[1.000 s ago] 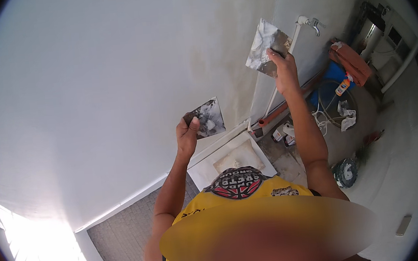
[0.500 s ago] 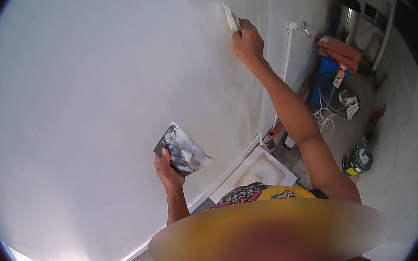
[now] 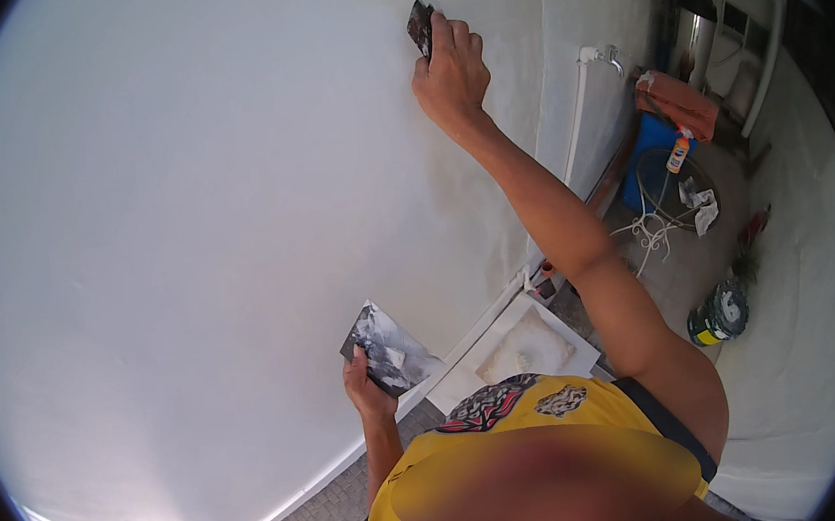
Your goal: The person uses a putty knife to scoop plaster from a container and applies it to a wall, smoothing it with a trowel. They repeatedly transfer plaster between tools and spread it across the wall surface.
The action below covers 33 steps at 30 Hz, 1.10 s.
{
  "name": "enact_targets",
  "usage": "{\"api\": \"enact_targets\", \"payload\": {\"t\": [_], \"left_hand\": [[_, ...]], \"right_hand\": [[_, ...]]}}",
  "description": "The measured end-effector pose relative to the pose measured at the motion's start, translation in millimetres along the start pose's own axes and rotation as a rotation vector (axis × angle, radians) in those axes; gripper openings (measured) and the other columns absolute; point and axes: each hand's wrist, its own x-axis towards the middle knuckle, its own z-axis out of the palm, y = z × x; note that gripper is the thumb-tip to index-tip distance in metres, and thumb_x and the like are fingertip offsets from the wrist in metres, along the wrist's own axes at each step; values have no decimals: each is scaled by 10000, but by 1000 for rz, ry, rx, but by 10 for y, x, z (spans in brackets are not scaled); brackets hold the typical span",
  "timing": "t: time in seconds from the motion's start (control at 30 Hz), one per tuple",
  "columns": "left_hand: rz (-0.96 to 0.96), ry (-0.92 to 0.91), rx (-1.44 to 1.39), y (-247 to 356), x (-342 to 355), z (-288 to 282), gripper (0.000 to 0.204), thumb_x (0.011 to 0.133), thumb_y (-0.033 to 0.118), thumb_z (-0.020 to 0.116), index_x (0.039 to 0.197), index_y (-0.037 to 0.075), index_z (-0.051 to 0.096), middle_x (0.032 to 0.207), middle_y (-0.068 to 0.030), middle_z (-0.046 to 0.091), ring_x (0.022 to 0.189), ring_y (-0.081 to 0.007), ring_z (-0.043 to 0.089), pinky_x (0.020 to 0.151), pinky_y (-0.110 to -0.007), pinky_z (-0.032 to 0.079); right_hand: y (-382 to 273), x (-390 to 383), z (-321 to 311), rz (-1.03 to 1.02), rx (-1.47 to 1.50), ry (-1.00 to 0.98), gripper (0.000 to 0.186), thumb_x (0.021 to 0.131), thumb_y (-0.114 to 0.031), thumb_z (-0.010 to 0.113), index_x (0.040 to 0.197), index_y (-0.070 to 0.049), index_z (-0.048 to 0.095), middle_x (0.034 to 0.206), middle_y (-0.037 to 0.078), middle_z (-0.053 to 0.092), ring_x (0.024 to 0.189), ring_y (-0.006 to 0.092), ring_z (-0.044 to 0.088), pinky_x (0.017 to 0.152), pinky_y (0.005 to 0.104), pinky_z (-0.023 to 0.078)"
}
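High on the white wall (image 3: 182,213), my right hand (image 3: 455,74) grips a dark putty knife (image 3: 420,29) with whitish smears. Its blade is at the wall surface, beside a duller, greyish patch near the corner. Lower down, my left hand (image 3: 370,394) holds a flat, dark square putty board (image 3: 387,352) by one corner, thumb on top. White putty is smeared across the board's face, with a small lump near the middle. The fingers under the board are hidden.
A white tray-like sheet (image 3: 569,354) with a pale mound lies at the wall's foot. To the right are a wall tap (image 3: 611,59), a spray bottle (image 3: 678,154) on a round table, a blue container (image 3: 642,171), a reddish cloth (image 3: 679,105) and a dark bucket (image 3: 718,316).
My right hand has moved left and slightly up with the putty knife, whose dark face now shows. My left hand and the board have come down and a little right.
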Motion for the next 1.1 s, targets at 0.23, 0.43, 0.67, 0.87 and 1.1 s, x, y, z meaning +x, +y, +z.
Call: {"api": "enact_targets", "payload": {"t": [0.23, 0.43, 0.67, 0.87, 1.1], "left_hand": [[4, -4, 0, 20, 41, -23, 334, 1071, 201, 481, 1311, -15, 565, 1157, -111, 693, 1000, -218, 704, 873, -377, 581], [-51, 59, -102, 20, -55, 167, 357, 1054, 182, 475, 1342, -15, 553, 1171, -128, 692, 1020, -238, 706, 886, -401, 587], [-72, -18, -45, 158, -171, 245, 351, 1006, 154, 540, 1327, 15, 573, 1151, -108, 693, 1012, -239, 701, 893, -407, 580], [-71, -3, -67, 202, -142, 291, 316, 998, 89, 532, 1299, 4, 578, 1140, -105, 708, 981, -218, 720, 860, -383, 601], [-152, 48, -38, 181, -88, 184, 290, 996, 87, 541, 1262, -14, 593, 1116, -112, 715, 968, -218, 722, 855, -383, 598]], "right_hand": [[562, -65, -348, 141, 86, 4, 444, 932, -62, 558, 1376, -52, 576, 1277, 145, 628, 1139, 349, 623, 854, 511, 572], [769, 708, -43, 425, -18, -58, 467, 915, -107, 596, 1373, -17, 570, 1223, 182, 621, 1121, 389, 623, 812, 529, 582], [-942, -187, -413, -180, 54, -140, 646, 763, 11, 725, 1382, -124, 604, 1220, 53, 646, 1060, 294, 603, 708, 409, 599], [-409, 1298, -714, -534, 38, 292, 542, 826, 57, 642, 1312, -179, 688, 1230, 20, 688, 1025, 284, 624, 916, 438, 480], [310, 1128, -173, -794, 93, 186, 720, 708, 107, 676, 1311, -284, 712, 1270, -38, 650, 1145, 244, 554, 1003, 452, 425]]}}
